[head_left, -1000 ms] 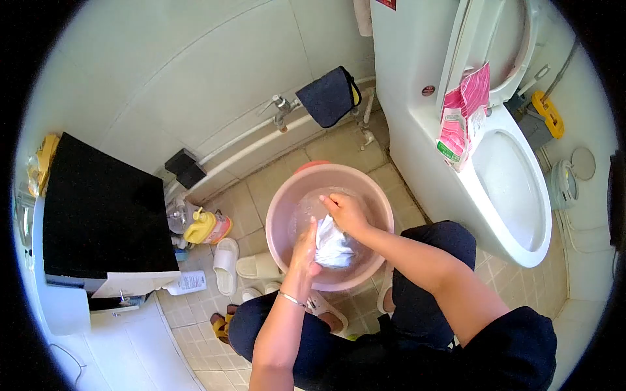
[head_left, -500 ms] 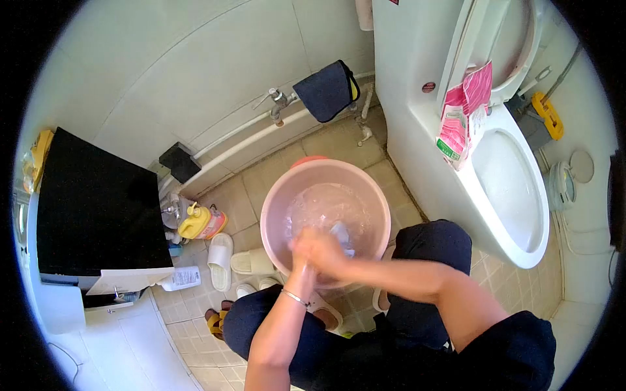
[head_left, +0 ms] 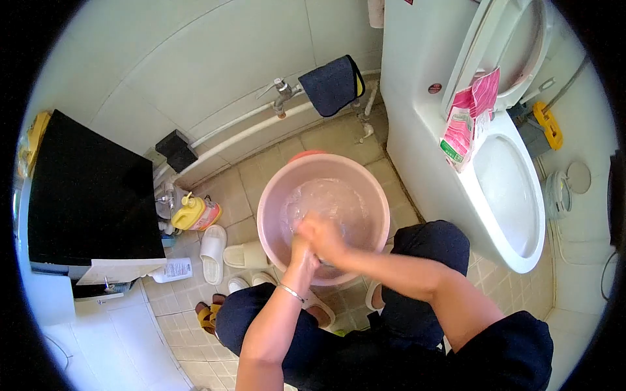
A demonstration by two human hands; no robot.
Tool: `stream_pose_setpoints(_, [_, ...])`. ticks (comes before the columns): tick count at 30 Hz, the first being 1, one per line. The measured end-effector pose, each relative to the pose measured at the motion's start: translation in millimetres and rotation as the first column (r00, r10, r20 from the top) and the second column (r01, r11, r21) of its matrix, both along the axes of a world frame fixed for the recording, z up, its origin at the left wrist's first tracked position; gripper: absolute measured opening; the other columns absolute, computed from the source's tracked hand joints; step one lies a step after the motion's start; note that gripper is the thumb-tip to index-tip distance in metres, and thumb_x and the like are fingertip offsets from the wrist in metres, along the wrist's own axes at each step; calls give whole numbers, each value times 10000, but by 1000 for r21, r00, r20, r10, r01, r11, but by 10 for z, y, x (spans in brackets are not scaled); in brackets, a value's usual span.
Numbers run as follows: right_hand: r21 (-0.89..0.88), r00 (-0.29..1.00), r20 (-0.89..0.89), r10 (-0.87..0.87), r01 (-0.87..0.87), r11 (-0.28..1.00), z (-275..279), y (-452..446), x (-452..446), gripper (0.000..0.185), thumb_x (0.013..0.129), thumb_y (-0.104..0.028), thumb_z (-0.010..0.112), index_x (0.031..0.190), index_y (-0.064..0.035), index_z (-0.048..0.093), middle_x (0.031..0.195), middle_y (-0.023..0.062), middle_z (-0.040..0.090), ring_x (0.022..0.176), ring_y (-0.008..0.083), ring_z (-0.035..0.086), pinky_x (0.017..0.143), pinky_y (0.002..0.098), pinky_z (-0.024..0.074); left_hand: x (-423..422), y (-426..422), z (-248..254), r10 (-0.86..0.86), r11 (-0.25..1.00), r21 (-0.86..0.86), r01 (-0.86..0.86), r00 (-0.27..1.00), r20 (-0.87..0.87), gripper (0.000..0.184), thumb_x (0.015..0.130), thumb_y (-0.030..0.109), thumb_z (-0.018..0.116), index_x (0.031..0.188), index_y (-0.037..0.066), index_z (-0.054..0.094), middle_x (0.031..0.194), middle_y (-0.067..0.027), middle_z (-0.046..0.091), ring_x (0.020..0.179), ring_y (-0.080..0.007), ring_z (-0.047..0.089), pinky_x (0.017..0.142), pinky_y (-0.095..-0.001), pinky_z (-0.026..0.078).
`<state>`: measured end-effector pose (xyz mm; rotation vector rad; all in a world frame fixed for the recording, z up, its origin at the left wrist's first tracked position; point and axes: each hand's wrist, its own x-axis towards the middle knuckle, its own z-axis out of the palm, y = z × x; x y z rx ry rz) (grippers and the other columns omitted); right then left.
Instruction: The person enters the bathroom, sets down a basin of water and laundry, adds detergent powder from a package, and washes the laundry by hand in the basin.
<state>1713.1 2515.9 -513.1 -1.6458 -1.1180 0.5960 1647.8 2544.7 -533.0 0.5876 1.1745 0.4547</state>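
My left hand [head_left: 305,251] and my right hand [head_left: 324,236] are pressed together over the near half of a pink plastic basin [head_left: 268,202]. Their fingers look closed around each other and are smeared by motion. What they hold, if anything, is covered by the hands. Sudsy water [head_left: 329,195] lies in the bottom of the basin. A metal bracelet [head_left: 291,292] circles my left wrist.
A white toilet [head_left: 515,254] stands at right with a pink-and-white packet [head_left: 466,124] on it. A dark cloth [head_left: 331,86] hangs over the wall pipe beside a tap [head_left: 282,96]. At left are slippers [head_left: 212,254], a yellow jug [head_left: 194,212], a white bottle [head_left: 173,270] and a black-topped cabinet [head_left: 94,195].
My hands have shifted slightly and remain together. A pale, cloth-like thing beside my right hand in the basin no longer shows clearly. The view has tilted a little.
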Motion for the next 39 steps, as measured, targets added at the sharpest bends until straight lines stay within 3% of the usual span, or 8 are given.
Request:
stream_pose_setpoints(3, [90,995,62,73,-78,993,-133,-1,7,267,827,-257,549,680,-35,571,714,173,561,651,342,548,598,411,432,-181,42,-355,177,983,-77,-164,791,586,315,913,323,460,976,25,541,837,-74,589,723,-188,584,591,-328,480])
stream_pose_setpoints(6, [-95,995,-87,-45,37,995,-21,138,251,247,816,-248,565,684,-40,584,713,161,562,670,331,557,605,403,436,75,-29,228,-16,998,-54,24,990,137,242,918,309,424,899,91,527,800,-44,558,723,-175,571,596,-324,484])
stream_pose_setpoints(10, [69,947,268,175,-200,977,155,-56,-68,249,831,-252,539,713,-41,600,762,147,592,672,324,561,588,383,437,-125,62,-315,81,995,7,-95,883,462,313,909,334,463,1004,44,532,889,-69,599,781,-203,599,682,-357,507])
stream_pose_setpoints(18, [-73,887,-446,-120,97,993,-33,279,365,301,866,-278,546,688,-35,564,594,50,533,513,160,445,497,307,380,-162,341,209,-3,1000,11,-1,955,296,393,898,370,491,1041,6,532,945,-120,608,810,-230,609,725,-379,504])
stream_pose_setpoints(24, [295,874,460,159,-319,901,-16,95,149,259,821,-265,565,649,-72,590,628,99,543,592,260,562,541,359,442,-19,28,257,76,993,-100,-56,975,210,289,930,296,416,909,48,562,800,-65,571,740,-186,571,680,-323,484])
stream_pose_setpoints(27, [13,979,193,-60,59,998,138,205,261,268,826,-266,553,634,-80,580,600,116,504,600,296,554,546,389,451,91,105,339,42,992,-127,-13,973,228,283,924,281,421,915,42,572,823,-73,577,774,-191,577,718,-326,484])
stream_pose_setpoints(30, [428,931,363,19,-185,885,119,14,4,307,845,-280,533,630,-63,565,599,139,498,558,296,537,525,397,424,-51,134,207,24,983,-178,37,944,330,285,899,287,466,976,31,566,914,-102,599,834,-218,594,773,-347,485])
stream_pose_setpoints(39, [-156,783,-566,257,-408,900,420,208,1036,255,817,-247,636,963,-62,537,844,34,575,759,93,523,673,228,421,-377,486,575,-139,971,230,62,930,339,215,817,135,548,978,-7,566,916,-79,612,843,-163,582,748,-294,472])
